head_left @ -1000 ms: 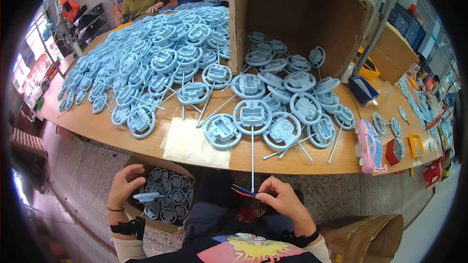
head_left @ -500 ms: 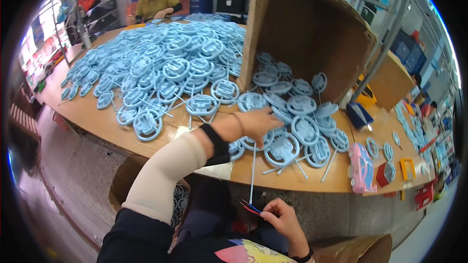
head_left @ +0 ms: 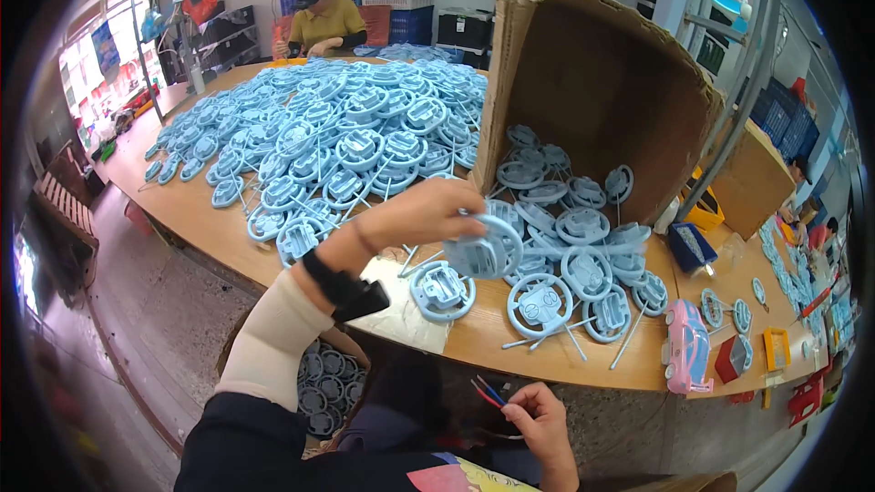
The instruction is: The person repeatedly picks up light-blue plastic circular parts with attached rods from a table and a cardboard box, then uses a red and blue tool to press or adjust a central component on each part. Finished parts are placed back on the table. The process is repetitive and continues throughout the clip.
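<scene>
A light-blue plastic toy steering wheel (head_left: 497,246) is gripped by its rim in my left hand (head_left: 436,210), raised over the table's front part. Another blue wheel (head_left: 443,291) lies flat on the table just below it. In front of the table edge, low in the view, my right hand (head_left: 540,424) is closed around a slim tool with red and blue arms (head_left: 490,394). The tool's two arms stick out apart from each other, and part of it is hidden by my fingers. Several loose wheels (head_left: 540,306) with thin stems lie right of my left hand.
A large heap of blue wheels (head_left: 346,146) covers the table's left and middle. A cardboard box (head_left: 602,100) lies on its side with wheels spilling out. At right stands a pink toy car (head_left: 686,346). Dark wheels (head_left: 328,387) fill a box below. A person (head_left: 328,23) sits across.
My left hand has lifted a steering wheel off the pile near the box and drawn it up and left. My right hand keeps the tool; the view has shifted slightly.
</scene>
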`<move>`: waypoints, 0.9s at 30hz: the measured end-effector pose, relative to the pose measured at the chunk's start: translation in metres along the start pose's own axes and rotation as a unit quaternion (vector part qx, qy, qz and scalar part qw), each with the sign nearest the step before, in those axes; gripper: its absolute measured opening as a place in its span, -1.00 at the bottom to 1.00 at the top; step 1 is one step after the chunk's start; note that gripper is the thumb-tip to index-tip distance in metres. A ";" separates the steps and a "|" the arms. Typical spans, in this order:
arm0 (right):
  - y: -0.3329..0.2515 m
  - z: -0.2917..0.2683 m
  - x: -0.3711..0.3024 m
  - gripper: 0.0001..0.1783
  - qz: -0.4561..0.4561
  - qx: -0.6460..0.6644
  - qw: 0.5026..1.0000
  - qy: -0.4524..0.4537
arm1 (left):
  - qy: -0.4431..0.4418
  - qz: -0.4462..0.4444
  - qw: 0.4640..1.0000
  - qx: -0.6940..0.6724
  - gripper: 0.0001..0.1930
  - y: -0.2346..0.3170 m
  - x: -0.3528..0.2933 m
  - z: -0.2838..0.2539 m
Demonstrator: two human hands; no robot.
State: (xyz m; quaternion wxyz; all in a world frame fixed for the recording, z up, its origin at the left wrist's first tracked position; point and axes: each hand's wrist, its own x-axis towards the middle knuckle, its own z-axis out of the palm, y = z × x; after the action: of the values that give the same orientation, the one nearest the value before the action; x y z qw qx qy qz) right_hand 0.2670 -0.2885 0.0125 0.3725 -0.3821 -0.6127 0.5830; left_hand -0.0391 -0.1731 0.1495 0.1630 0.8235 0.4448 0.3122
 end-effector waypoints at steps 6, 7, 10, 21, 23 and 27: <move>-0.028 0.008 0.020 -0.82 -0.077 -0.112 0.988 0.069 | 0.120 -0.205 0.888 -0.393 -0.77 0.014 -0.077 0.068; -0.033 0.006 0.024 -0.81 -0.090 -0.147 0.982 0.076 | 0.133 -0.209 0.859 -0.448 -0.78 0.018 -0.079 0.083; -0.045 -0.003 0.030 -0.78 -0.106 -0.223 0.965 0.090 | 0.161 -0.224 0.796 -0.539 -0.77 0.033 -0.078 0.113; -0.055 -0.023 0.030 -0.77 -0.071 -0.245 0.965 0.064 | 0.143 -0.211 0.814 -0.522 -0.75 0.042 -0.078 0.136; -0.055 -0.023 0.033 -0.77 -0.062 -0.225 0.971 0.054 | 0.142 -0.210 0.803 -0.540 -0.75 0.042 -0.078 0.141; -0.053 -0.027 0.033 -0.79 -0.045 -0.192 0.979 0.044 | 0.141 -0.210 0.767 -0.590 -0.74 0.044 -0.077 0.149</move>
State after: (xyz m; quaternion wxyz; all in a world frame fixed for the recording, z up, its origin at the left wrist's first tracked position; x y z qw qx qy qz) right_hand 0.2752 -0.2483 0.0672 0.3446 -0.4437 -0.7130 0.4195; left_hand 0.0554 -0.2600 0.0332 0.6134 0.3980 0.3525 0.5840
